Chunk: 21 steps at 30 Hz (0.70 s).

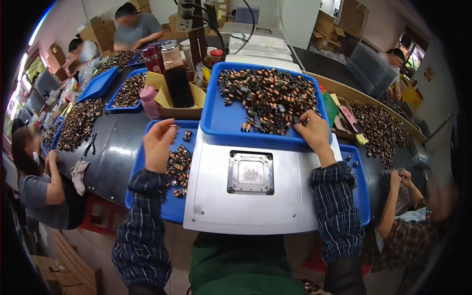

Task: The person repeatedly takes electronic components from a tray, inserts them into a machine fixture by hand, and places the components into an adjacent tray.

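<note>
My left hand (158,146) is raised over the left blue tray (139,169), its thumb and fingers pinched on a small copper-wound part that looks like a motor rotor (174,126). Several similar parts (180,164) lie in that tray below it. My right hand (315,130) reaches into the upper blue tray (215,105), fingers bent and closed at the near right edge of a big heap of rotors (273,96); what sits between its fingertips is mostly hidden. Between my forearms is a silver metal plate (211,182) with a square metal fixture (250,172) set in it.
A third blue tray (363,189) is by my right forearm. Behind the left tray stand a pink bottle (149,101) and a dark phone (179,87). More rotors (381,125) are heaped at right. Pliers (90,145) lie at left. Several people sit around the table.
</note>
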Each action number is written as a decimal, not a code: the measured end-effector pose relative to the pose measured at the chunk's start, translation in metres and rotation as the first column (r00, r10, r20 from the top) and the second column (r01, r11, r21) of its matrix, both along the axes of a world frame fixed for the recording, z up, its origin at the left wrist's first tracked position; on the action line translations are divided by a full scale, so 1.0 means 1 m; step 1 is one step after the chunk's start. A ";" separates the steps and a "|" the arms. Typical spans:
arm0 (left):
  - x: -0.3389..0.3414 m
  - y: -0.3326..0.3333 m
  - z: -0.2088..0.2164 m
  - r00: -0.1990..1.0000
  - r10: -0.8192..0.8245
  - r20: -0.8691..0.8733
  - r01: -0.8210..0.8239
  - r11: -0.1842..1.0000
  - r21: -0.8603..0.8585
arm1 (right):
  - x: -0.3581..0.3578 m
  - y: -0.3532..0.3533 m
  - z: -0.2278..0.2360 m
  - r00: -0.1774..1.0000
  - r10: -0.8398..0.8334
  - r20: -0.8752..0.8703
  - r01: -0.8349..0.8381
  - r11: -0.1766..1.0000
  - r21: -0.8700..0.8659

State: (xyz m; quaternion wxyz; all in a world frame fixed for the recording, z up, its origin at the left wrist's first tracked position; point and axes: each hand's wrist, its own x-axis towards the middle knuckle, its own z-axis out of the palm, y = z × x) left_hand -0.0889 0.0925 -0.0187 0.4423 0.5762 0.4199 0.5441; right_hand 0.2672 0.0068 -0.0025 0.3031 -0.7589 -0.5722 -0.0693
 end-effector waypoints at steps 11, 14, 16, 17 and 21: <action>0.085 -0.089 0.013 0.734 -0.403 -0.547 0.545 0.830 0.119 | -0.010 -0.023 0.028 0.545 0.268 -0.794 -0.084 0.960 0.266; 0.089 -0.091 0.015 0.697 -0.288 -0.657 0.599 0.738 0.312 | -0.018 -0.029 0.032 0.387 0.369 -0.845 -0.244 0.925 0.292; 0.093 -0.092 0.016 0.676 -0.266 -0.687 0.612 0.723 0.322 | -0.032 -0.029 0.034 0.296 0.412 -0.862 -0.372 0.880 0.294; 0.093 -0.092 0.016 0.659 -0.237 -0.714 0.618 0.712 0.333 | -0.040 -0.029 0.035 0.278 0.420 -0.864 -0.431 0.858 0.279; 0.093 -0.092 0.015 0.633 -0.205 -0.747 0.627 0.702 0.339 | -0.067 -0.034 0.031 0.335 0.421 -0.843 -0.590 0.791 0.161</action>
